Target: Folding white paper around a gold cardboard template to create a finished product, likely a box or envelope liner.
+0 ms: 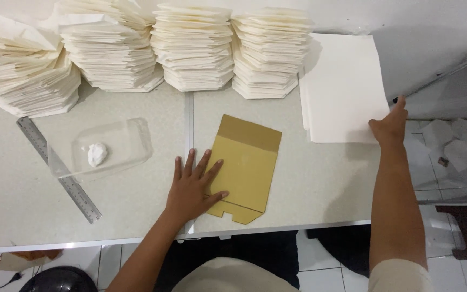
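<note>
A flat brown envelope-shaped paper template [248, 162] lies on the grey-white table [136, 205], near the front edge. My left hand [193, 186] rests flat on its left side, fingers spread. My right hand [391, 123] reaches to the right and pinches the lower right corner of the top sheet on a stack of white paper sheets [341, 89].
Several tall stacks of folded cream paper pieces [193, 46] line the back of the table. A metal ruler [58, 168] lies at the left beside a clear plastic tray [109, 148] holding a white lump. Paper scraps litter the floor at right.
</note>
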